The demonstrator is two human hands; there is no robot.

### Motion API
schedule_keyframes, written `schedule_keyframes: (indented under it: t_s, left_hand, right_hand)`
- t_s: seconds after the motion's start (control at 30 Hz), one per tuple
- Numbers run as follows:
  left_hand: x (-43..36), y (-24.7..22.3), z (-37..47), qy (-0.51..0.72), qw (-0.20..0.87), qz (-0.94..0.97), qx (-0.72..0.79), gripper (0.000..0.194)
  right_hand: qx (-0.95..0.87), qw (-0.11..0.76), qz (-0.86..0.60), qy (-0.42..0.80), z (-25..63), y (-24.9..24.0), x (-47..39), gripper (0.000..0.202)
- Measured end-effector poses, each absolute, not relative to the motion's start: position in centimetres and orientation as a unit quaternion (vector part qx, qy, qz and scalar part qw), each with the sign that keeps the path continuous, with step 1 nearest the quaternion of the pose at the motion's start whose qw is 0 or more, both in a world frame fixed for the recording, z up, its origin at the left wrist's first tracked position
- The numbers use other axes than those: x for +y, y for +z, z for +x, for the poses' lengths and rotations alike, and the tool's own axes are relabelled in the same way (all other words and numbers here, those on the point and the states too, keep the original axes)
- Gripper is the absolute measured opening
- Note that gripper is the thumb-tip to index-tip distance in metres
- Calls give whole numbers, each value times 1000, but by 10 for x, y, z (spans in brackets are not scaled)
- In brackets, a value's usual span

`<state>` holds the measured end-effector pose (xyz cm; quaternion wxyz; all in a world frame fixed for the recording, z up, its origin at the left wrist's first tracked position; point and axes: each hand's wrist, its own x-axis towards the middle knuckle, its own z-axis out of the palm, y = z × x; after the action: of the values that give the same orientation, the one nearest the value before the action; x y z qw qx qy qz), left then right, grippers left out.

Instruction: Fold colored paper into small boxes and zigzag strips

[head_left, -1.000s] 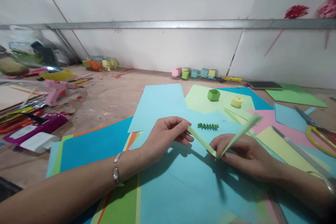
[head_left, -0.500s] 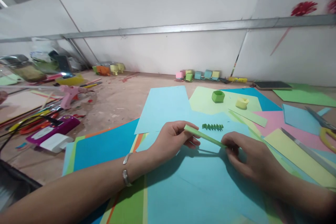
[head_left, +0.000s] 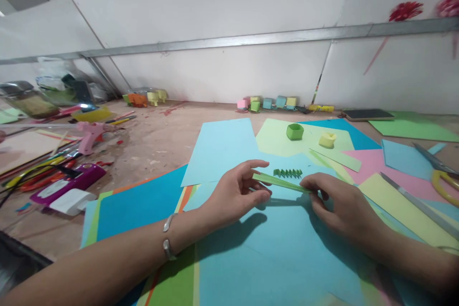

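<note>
A folded light-green paper strip (head_left: pixel 281 182) slants between my two hands above a light-blue sheet (head_left: pixel 279 244). My right hand (head_left: pixel 339 205) pinches the strip's right end between thumb and fingers. Around its left end, my left hand (head_left: pixel 240 191) has thumb and index finger spread apart; whether another finger touches the strip I cannot tell. Just behind the strip lies a dark-green zigzag-folded paper strip (head_left: pixel 288 173). Farther back, a green paper ring (head_left: pixel 294 132) and a pale-yellow paper piece (head_left: pixel 327 140) sit on a pale-green sheet (head_left: pixel 268 136).
On the right are scissors (head_left: pixel 442 184), a grey blade-like tool (head_left: pixel 419 205) and a dark flat device (head_left: pixel 368 114). At left lie a pink glue gun (head_left: pixel 90 136), a purple device (head_left: pixel 68 181) and a white adapter (head_left: pixel 71 202). Small paper cubes (head_left: pixel 267 103) line the wall.
My left thumb has come off the strip and dropped below it, with the fingers spreading. The strip has turned slightly flatter, its right end still in my right hand. The view has shifted slightly.
</note>
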<state>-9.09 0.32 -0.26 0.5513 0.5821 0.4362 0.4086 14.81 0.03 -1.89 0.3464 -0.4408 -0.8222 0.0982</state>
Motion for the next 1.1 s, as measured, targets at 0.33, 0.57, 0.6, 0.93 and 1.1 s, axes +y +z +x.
schedule_keyframes:
  t_s: [0.33, 0.57, 0.6, 0.93, 1.1]
  left_hand:
    - [10, 3, -92, 439, 506, 530, 520, 18]
    - [15, 5, -92, 432, 549, 473, 536, 26]
    - [15, 4, -92, 431, 551, 472, 536, 27]
    - [15, 4, -94, 428, 590, 446, 519, 27]
    - [15, 3, -94, 425, 592, 450, 516, 26]
  right_hand:
    - [-803, 401, -426, 116, 147, -13, -4, 21]
    - [-748, 444, -430, 243, 146, -10, -1, 12]
    - [-733, 444, -437, 273, 147, -10, 0, 13]
    - [-587, 449, -441, 509, 144, -9, 4, 29]
    - [-583, 458, -427, 518, 145, -11, 6, 20]
